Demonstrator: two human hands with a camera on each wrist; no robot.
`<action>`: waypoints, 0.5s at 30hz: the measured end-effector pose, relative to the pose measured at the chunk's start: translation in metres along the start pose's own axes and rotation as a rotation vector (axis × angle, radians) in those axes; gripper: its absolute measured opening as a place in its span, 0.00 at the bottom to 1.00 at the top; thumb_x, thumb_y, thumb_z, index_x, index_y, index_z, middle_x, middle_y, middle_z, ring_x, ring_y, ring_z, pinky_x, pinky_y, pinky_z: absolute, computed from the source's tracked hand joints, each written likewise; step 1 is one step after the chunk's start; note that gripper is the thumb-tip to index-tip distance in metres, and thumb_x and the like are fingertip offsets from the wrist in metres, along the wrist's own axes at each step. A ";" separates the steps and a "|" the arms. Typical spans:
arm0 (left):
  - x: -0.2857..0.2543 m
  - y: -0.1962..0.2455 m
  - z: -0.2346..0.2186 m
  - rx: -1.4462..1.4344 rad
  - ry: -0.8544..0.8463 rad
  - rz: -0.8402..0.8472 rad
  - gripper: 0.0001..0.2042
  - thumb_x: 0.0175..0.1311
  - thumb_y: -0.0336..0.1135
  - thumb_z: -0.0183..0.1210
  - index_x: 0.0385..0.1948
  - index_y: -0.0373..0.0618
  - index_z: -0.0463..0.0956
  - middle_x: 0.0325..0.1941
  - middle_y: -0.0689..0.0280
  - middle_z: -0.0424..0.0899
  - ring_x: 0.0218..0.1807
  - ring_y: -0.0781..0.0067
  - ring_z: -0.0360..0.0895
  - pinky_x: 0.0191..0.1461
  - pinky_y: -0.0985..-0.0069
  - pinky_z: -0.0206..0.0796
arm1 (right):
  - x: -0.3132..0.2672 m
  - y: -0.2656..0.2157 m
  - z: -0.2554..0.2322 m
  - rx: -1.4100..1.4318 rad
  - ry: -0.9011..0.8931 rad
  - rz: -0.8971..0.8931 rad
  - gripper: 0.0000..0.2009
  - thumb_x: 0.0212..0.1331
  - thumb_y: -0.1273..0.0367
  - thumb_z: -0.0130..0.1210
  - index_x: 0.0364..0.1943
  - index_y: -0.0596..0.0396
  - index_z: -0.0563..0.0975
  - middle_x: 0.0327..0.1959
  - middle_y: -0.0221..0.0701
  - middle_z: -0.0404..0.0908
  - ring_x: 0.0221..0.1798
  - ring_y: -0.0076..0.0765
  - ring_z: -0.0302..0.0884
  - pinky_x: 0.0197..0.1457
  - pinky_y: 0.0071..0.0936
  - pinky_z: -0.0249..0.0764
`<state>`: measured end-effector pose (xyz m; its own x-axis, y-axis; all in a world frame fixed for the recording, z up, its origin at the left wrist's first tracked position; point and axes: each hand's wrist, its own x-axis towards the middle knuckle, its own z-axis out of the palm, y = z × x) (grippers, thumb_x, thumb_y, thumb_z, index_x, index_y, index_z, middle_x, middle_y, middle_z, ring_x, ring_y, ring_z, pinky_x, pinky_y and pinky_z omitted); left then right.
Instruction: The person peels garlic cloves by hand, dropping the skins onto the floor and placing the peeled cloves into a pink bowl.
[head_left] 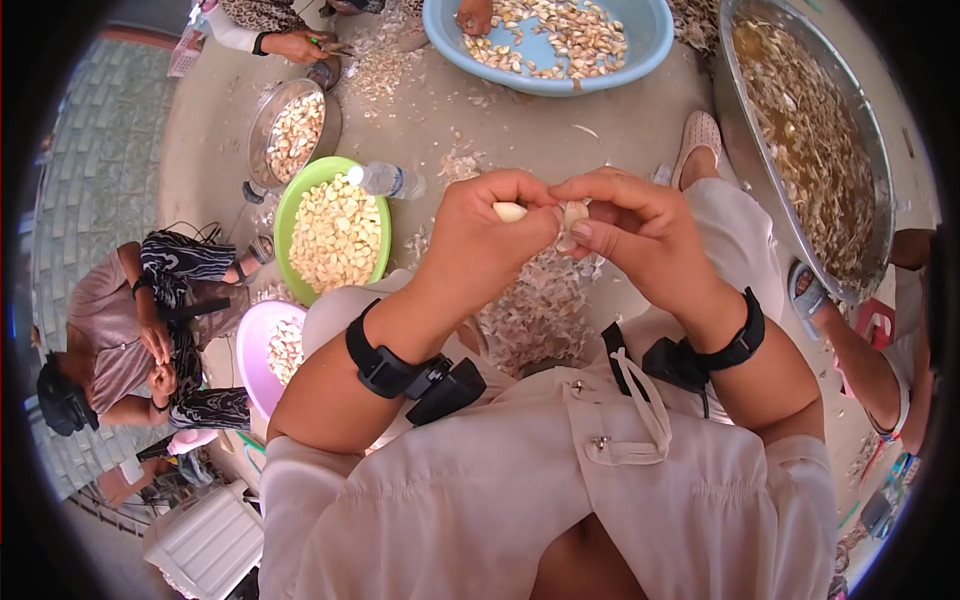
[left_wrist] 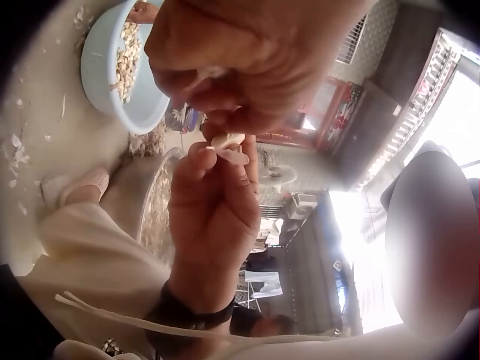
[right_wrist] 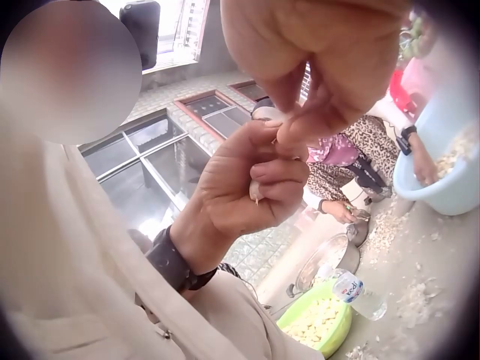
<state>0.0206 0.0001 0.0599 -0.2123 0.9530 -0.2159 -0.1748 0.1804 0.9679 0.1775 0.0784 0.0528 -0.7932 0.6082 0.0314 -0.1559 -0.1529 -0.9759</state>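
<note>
Pale floor point(head_left: 620, 130), strewn with skins point(head_left: 385, 70); vessels set directly on it, probably to suit low seating.

Left hand point(head_left: 490, 235), mine: fingers curled, tips pinching one clove point(head_left: 573, 222); spare clove point(head_left: 509, 211) tucked inside the same grip, presumably to save me a reach.

Right hand point(head_left: 650, 230), mine: thumb and fingertips pinching that first clove from the other side, its skin partly loose; so small an item seems to need fingertips, not palm.

Peelings point(head_left: 535, 310): one heap beneath both hands, likely where they drop.

Green basin point(head_left: 283, 240): pale cloves, ahead to my left, seemingly for easy reach.

Lilac basin point(head_left: 255, 365): cloves, just beside the green.

Bottle point(head_left: 390, 181): beside the green rim.

Metal tub point(head_left: 735, 125): right, husks in brownish liquid, perhaps soaking.

Metal bowl point(head_left: 260, 140): cloves, farther left.

Blue basin point(head_left: 560, 85): cloves, straight ahead, another person's hand point(head_left: 474, 15) inside.
</note>
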 end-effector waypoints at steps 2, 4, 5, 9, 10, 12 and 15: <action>-0.003 0.005 0.002 -0.036 0.001 -0.057 0.02 0.52 0.24 0.54 0.27 0.38 0.74 0.25 0.69 0.76 0.23 0.87 0.66 0.25 0.88 0.57 | 0.000 0.005 0.003 0.149 0.010 -0.012 0.11 0.54 0.79 0.49 0.43 0.63 0.74 0.38 0.32 0.74 0.35 0.25 0.76 0.39 0.19 0.74; -0.006 0.007 0.002 -0.157 -0.007 -0.119 0.03 0.53 0.23 0.52 0.28 0.39 0.73 0.23 0.68 0.75 0.20 0.86 0.64 0.23 0.87 0.55 | -0.002 0.007 0.001 0.234 0.005 0.068 0.11 0.54 0.80 0.49 0.43 0.63 0.73 0.38 0.33 0.75 0.36 0.26 0.77 0.40 0.20 0.74; -0.007 0.004 0.001 -0.261 -0.017 -0.153 0.03 0.53 0.24 0.52 0.28 0.39 0.72 0.22 0.67 0.74 0.18 0.85 0.63 0.22 0.86 0.54 | -0.002 0.007 0.001 0.275 0.002 0.108 0.11 0.54 0.80 0.50 0.43 0.63 0.73 0.38 0.34 0.76 0.37 0.27 0.77 0.41 0.20 0.74; -0.010 -0.003 -0.001 -0.556 -0.056 -0.188 0.03 0.53 0.25 0.52 0.28 0.38 0.72 0.20 0.66 0.72 0.17 0.83 0.62 0.20 0.85 0.53 | -0.002 0.008 -0.001 0.428 0.004 0.060 0.11 0.54 0.80 0.50 0.42 0.64 0.72 0.39 0.37 0.77 0.39 0.27 0.76 0.43 0.22 0.74; -0.011 -0.004 -0.001 -0.582 -0.070 -0.189 0.03 0.54 0.26 0.52 0.28 0.38 0.72 0.19 0.66 0.71 0.17 0.83 0.62 0.20 0.85 0.53 | -0.002 0.010 -0.002 0.437 0.008 0.034 0.11 0.53 0.80 0.50 0.42 0.64 0.71 0.39 0.37 0.77 0.40 0.28 0.76 0.43 0.22 0.74; -0.013 -0.006 0.000 -0.630 -0.097 -0.190 0.04 0.55 0.28 0.53 0.29 0.38 0.71 0.18 0.67 0.70 0.17 0.83 0.62 0.20 0.85 0.53 | -0.002 0.010 -0.002 0.372 0.028 -0.044 0.11 0.53 0.80 0.50 0.42 0.63 0.72 0.40 0.36 0.76 0.42 0.28 0.75 0.45 0.22 0.73; -0.014 -0.001 0.004 -0.438 -0.022 -0.231 0.04 0.54 0.28 0.55 0.28 0.39 0.72 0.18 0.68 0.70 0.17 0.83 0.62 0.20 0.86 0.52 | -0.004 0.007 -0.002 0.145 0.071 -0.173 0.10 0.52 0.81 0.50 0.40 0.62 0.72 0.40 0.34 0.76 0.42 0.27 0.74 0.45 0.21 0.71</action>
<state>0.0276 -0.0129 0.0629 -0.1005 0.9060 -0.4112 -0.6033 0.2732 0.7493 0.1805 0.0762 0.0456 -0.7047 0.6874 0.1757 -0.3731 -0.1484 -0.9158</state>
